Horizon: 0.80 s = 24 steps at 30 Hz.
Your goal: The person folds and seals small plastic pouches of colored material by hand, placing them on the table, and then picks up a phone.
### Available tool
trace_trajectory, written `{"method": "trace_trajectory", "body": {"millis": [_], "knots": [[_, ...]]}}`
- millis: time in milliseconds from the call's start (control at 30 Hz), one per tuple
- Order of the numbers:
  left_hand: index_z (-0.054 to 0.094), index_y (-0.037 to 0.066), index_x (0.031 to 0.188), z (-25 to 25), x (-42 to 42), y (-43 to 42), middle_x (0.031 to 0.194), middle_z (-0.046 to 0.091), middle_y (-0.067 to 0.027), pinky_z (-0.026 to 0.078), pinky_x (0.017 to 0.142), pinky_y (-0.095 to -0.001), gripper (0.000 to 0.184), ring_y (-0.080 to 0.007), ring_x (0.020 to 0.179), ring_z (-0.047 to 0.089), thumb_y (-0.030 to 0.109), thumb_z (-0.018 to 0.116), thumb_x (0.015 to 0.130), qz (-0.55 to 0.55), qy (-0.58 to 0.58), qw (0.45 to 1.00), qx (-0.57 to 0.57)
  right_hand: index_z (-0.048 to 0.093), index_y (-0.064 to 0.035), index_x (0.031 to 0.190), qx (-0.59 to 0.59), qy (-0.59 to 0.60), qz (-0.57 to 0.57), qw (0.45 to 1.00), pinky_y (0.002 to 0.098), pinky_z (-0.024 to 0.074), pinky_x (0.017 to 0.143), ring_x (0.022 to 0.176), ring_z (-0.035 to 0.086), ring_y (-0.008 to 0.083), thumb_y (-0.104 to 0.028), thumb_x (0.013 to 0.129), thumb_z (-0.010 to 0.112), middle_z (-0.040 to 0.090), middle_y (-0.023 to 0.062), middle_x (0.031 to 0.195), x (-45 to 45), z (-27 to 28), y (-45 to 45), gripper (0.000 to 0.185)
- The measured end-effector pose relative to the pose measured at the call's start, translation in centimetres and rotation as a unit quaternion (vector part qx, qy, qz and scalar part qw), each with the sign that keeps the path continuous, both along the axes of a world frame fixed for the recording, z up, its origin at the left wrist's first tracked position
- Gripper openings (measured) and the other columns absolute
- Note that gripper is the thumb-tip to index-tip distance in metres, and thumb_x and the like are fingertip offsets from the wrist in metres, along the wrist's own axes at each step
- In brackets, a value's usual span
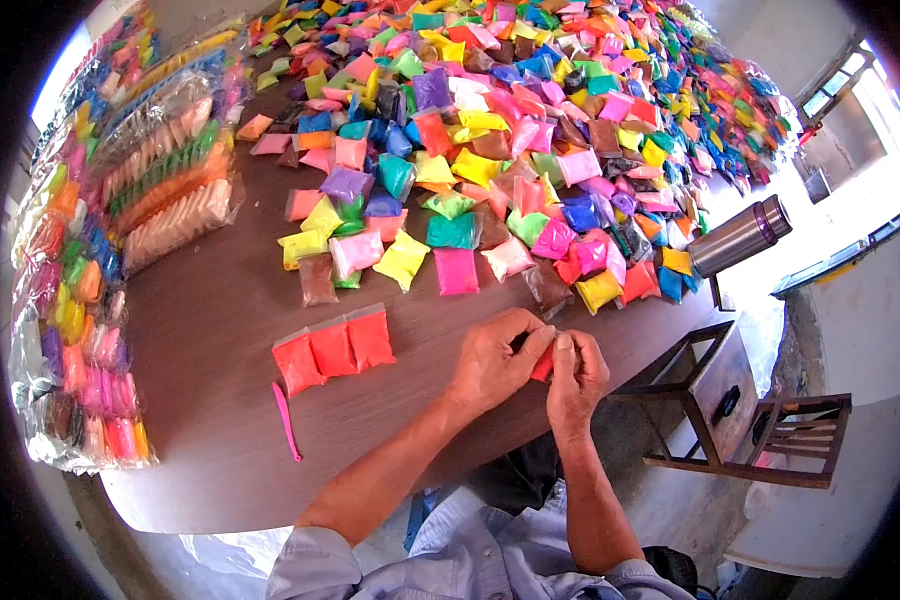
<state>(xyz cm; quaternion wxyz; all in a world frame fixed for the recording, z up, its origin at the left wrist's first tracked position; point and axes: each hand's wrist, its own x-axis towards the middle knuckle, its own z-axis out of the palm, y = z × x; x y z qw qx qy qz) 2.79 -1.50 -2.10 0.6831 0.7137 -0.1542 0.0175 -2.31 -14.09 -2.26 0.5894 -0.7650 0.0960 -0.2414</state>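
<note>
Close together at the table's front edge, my left hand [500, 362] and my right hand [577, 380] pinch a small red packet [543, 366] between them. Fingers cover most of it. To the left, three red packets [334, 347] lie side by side on the brown table [200, 400], edges touching or overlapping. A thin pink plastic stick [287, 422] rests just below them. Beyond my hands spreads a large heap of small colourful packets [455, 170]; a bright pink packet [457, 272] and a yellow one [403, 260] sit at its near edge.
Clear bags of sorted packets [175, 165] line the table's left side, with more bagged packets [90, 350] along the far-left edge. A metal flask [740, 236] lies tilted by the heap's right side. A wooden stool [715, 395] and a chair [800, 435] stand at the right.
</note>
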Motion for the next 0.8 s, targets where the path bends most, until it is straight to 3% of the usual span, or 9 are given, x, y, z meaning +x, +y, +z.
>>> {"method": "trace_trajectory", "body": {"millis": [100,300,467,567,800], "knots": [[0.074,0.000,0.096,0.1,0.0,0.0,0.084,0.073,-0.0047,0.054,0.068,-0.0273,0.014,-0.0073,0.078,0.064,0.014,0.074,0.098,0.000,-0.033,0.999,0.019,0.066,-0.0019,0.102,-0.019,-0.006,-0.006,1.000,0.0196,0.0346,0.061,0.071,0.045,0.0007,-0.014,0.107,0.063,0.053,-0.0086,0.081,-0.1,-0.2,-0.3,0.013],[0.075,0.000,0.099,1.2,-0.4,-0.1,0.085,0.074,-0.0081,0.055,0.067,-0.0297,0.016,-0.0111,0.078,0.068,0.016,0.075,0.097,-0.022,0.038,0.999,-0.009,0.066,-0.0013,0.103,-0.005,-0.023,-0.021,1.000,0.0202,0.0400,0.064,0.075,0.049,0.0020,-0.016,0.107,0.063,0.056,-0.0066,0.084,-0.1,-0.1,-0.3,0.015],[0.076,0.001,0.105,1.2,-0.2,0.2,0.087,0.074,-0.0141,0.056,0.068,-0.0341,0.018,-0.0202,0.076,0.072,0.017,0.073,0.097,-0.023,-0.028,0.998,0.054,0.066,0.0000,0.106,-0.017,-0.014,-0.023,1.000,0.0233,0.0458,0.070,0.080,0.054,0.0054,-0.017,0.108,0.061,0.062,-0.0024,0.089,-0.1,0.0,-0.3,0.018],[0.076,0.001,0.104,0.8,-0.2,0.1,0.087,0.074,-0.0161,0.056,0.068,-0.0363,0.017,-0.0236,0.077,0.073,0.016,0.072,0.097,-0.006,-0.048,0.998,0.031,0.067,0.0004,0.108,-0.010,-0.028,-0.014,0.999,0.0259,0.0491,0.076,0.086,0.058,0.0089,-0.018,0.108,0.060,0.067,0.0021,0.094,0.1,0.7,0.1,0.020],[0.075,0.001,0.103,0.5,-0.2,0.0,0.086,0.074,-0.0164,0.057,0.067,-0.0378,0.017,-0.0227,0.075,0.072,0.017,0.073,0.097,-0.008,-0.058,0.996,0.063,0.067,0.0012,0.109,-0.026,-0.003,-0.008,1.000,0.0283,0.0514,0.081,0.090,0.061,0.0115,-0.017,0.108,0.059,0.068,0.0046,0.097,-0.1,-0.3,-0.5,0.019]]}}
